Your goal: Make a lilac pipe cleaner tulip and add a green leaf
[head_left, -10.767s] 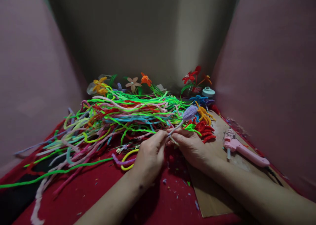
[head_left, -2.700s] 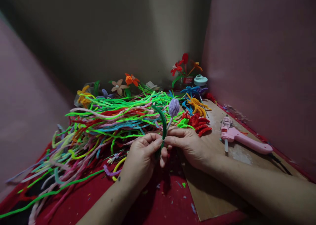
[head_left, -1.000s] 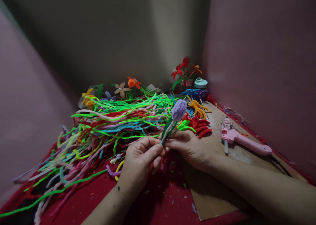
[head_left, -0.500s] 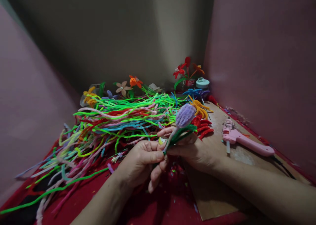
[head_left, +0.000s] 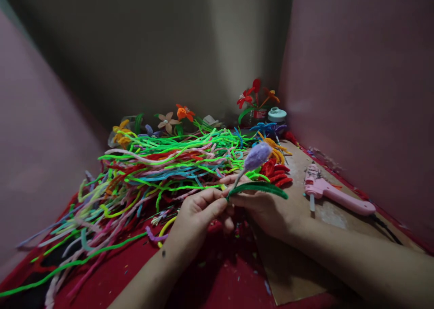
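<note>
A purple pipe-cleaner tulip (head_left: 257, 157) stands tilted to the right above my two hands. Its pale stem runs down between my fingers, and a dark green pipe-cleaner leaf (head_left: 261, 188) reaches out to the right from the stem's base. My left hand (head_left: 204, 212) pinches the lower end of the stem between thumb and index finger. My right hand (head_left: 261, 209) is closed around the same place from the other side, its thumb near the leaf's base. A small yellow-and-white item, mostly hidden, shows between the fingers.
Many loose pipe cleaners (head_left: 169, 169) are heaped at left and centre. A pink glue gun (head_left: 339, 196) lies on the cardboard (head_left: 294, 273) at right. Red petal shapes (head_left: 276, 173) lie behind my right hand. Finished flowers (head_left: 185, 112) and a pale blue lid (head_left: 277, 114) stand along the back wall.
The green leaf has swung outward and down, away from the tulip head, and now stretches over my right hand. The tulip leans farther right. My left fingers have curled in closer.
</note>
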`<control>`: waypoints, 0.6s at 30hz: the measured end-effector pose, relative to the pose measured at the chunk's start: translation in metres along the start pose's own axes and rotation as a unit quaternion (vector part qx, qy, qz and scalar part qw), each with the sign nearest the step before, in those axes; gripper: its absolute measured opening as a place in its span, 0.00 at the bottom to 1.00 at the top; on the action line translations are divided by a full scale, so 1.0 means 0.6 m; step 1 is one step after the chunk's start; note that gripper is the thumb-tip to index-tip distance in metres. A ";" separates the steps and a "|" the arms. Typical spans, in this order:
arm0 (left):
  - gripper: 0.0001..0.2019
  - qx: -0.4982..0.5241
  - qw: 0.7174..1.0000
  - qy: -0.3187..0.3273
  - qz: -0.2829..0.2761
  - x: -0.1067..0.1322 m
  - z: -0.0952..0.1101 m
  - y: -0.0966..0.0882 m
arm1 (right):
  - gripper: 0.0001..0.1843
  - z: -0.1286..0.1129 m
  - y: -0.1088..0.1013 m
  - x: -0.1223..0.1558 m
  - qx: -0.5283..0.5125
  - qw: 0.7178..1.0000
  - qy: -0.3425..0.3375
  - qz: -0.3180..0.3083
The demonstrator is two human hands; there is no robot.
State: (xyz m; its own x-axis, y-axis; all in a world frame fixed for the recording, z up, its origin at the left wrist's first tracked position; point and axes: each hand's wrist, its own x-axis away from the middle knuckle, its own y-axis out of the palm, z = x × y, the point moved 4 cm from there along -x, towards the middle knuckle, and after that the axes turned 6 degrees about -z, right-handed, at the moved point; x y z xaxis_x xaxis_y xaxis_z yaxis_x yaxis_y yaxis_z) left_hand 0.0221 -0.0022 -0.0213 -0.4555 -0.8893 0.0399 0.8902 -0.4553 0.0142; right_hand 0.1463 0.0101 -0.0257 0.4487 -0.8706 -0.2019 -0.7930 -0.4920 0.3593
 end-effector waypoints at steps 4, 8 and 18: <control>0.05 -0.281 0.936 0.174 0.118 0.010 0.015 0.001 | 0.06 0.001 -0.010 -0.001 0.021 0.998 -0.027 0.054; 0.06 -0.316 0.918 0.201 0.128 0.010 0.009 0.003 | 0.06 -0.001 -0.013 0.002 0.041 0.996 -0.044 0.067; 0.08 -0.104 0.988 0.026 0.115 0.005 -0.001 -0.010 | 0.08 -0.014 -0.017 -0.007 0.139 0.987 -0.080 0.026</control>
State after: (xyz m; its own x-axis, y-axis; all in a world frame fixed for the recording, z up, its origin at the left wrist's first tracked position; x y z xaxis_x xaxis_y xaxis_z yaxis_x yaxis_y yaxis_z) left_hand 0.0150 -0.0023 -0.0220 -0.2466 -0.9685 -0.0337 0.9522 -0.2357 -0.1941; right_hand 0.1559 0.0187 -0.0209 0.3513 -0.8725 -0.3397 -0.9055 -0.4088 0.1136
